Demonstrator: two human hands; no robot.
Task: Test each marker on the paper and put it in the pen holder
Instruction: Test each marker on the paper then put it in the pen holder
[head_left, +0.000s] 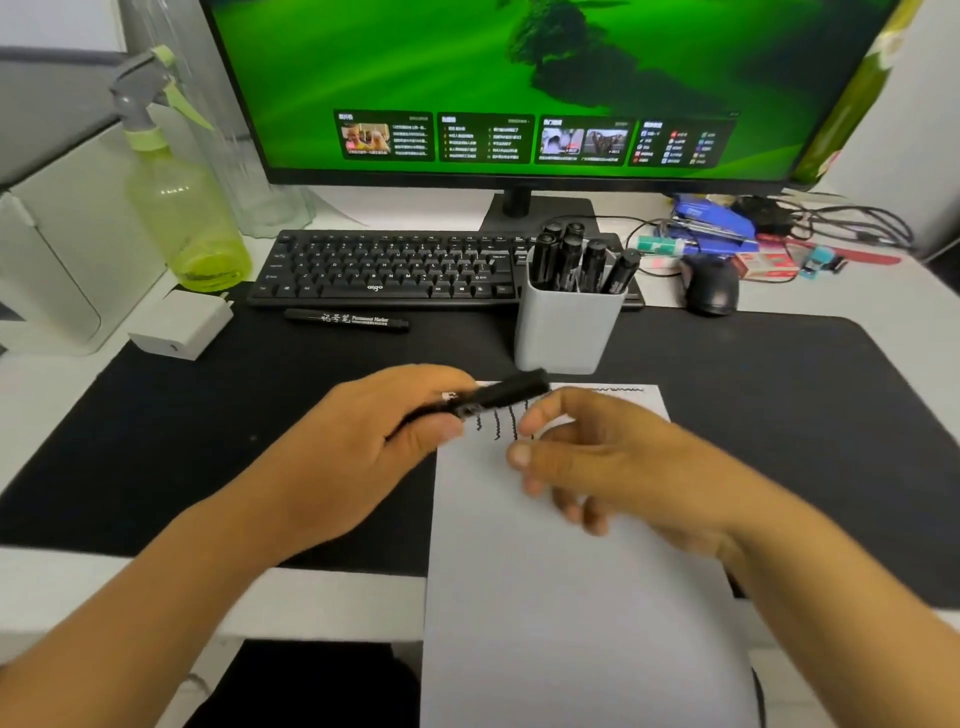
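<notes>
Black marker (498, 397), held level above the top of the paper (571, 597); blurred, cap state cannot be told. Left hand (374, 441) grips its rear part, fingers curled round the barrel, thumb underneath. Right hand (587, 462) just beside the marker's far end, fingers loosely curled, holding nothing, hovering over the paper.

Paper: white sheet, lying partly on the black desk mat (208, 415) and hanging over the near desk edge. Short wavy black strokes near its top, beneath the marker; one wavy line along the top edge.

Pen holder (566, 332): pale grey, squarish, upright on the mat just behind the paper and touching the front of the keyboard (395, 270). Several black markers stand in it, caps up.

Second marker (347, 320): black, white lettering, lying flat on the mat just before the keyboard, well left of the holder.

Other items: monitor (519, 83) with green screen, behind the keyboard; green spray bottle (182, 208) at left; white charger (182, 325) on the mat's left corner; black mouse (711, 286) right of the holder; blue stapler (711, 223) and cables further right.
</notes>
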